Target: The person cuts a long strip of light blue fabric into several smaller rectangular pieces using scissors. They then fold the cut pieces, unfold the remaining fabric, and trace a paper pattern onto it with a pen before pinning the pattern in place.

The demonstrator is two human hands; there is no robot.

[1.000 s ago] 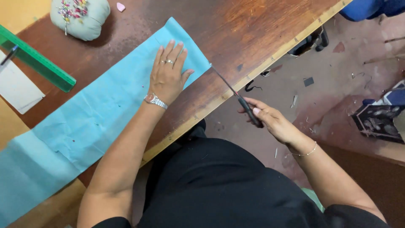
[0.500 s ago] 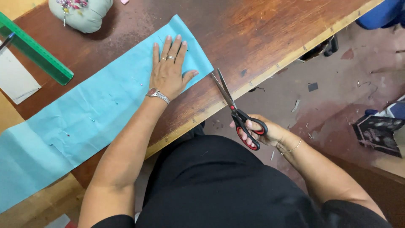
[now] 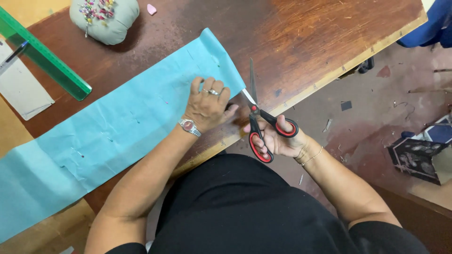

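A long strip of light blue fabric (image 3: 117, 131) lies diagonally across the dark wooden table (image 3: 306, 37), with several pins stuck in it. My left hand (image 3: 207, 104), wearing a ring and a wristwatch, pinches the fabric's near right corner at the table's front edge. My right hand (image 3: 278, 141) grips black-and-red scissors (image 3: 256, 120) by the handles. The blades are parted and point away from me, right beside the fabric's corner and my left fingers.
A grey-green pincushion (image 3: 104, 19) full of pins sits at the table's far left. A green ruler (image 3: 44, 59) lies slanted at the left over a white card (image 3: 21, 89). A small pink piece (image 3: 151, 9) lies near the pincushion. Scraps litter the floor at the right.
My right hand has lifted the scissors from below the table edge up to the fabric's corner. My left hand slid from lying flat on the fabric to pinching its near corner.
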